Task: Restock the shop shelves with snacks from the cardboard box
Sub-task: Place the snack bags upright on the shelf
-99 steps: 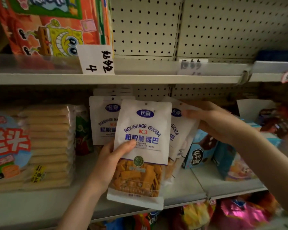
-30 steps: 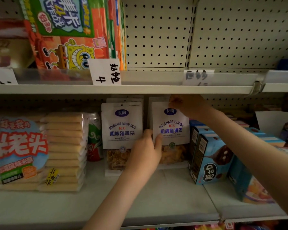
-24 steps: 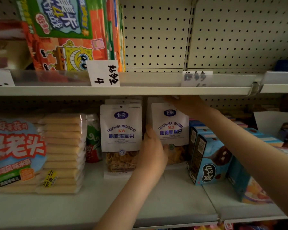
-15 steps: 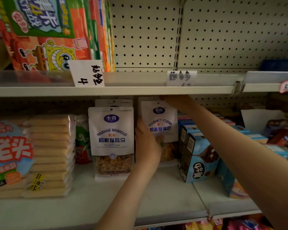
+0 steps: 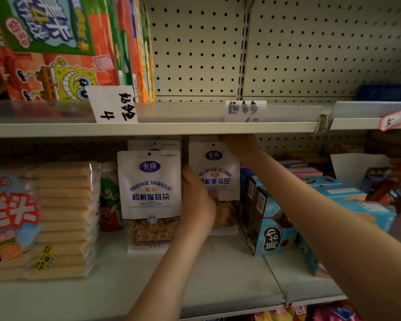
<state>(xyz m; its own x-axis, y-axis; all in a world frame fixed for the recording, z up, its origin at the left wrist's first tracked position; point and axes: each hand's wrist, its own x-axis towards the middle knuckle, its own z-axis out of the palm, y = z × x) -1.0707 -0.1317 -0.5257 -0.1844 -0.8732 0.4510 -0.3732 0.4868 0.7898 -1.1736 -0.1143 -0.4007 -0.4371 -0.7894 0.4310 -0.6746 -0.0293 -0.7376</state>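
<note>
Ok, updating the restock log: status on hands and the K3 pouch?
Left hand grips K3 pouch at its left edge. Right hand at its top corner, grip lost in shadow. Pouch upright on shelf, between K6 pouch and blue boxes.

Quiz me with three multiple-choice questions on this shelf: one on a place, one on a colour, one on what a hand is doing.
1. What stands just left of the K3 pouch? A K6 pouch; B a glass jar; C a basket.
2. What colour are the boxes right of it? A green; B blue; C yellow.
3. The left hand is: A gripping the K3 pouch; B hanging free; C pointing up.
Answers: 1 A, its label reads K6. 2 B, blue fronts. 3 A, thumb across the pouch's left edge.
</note>
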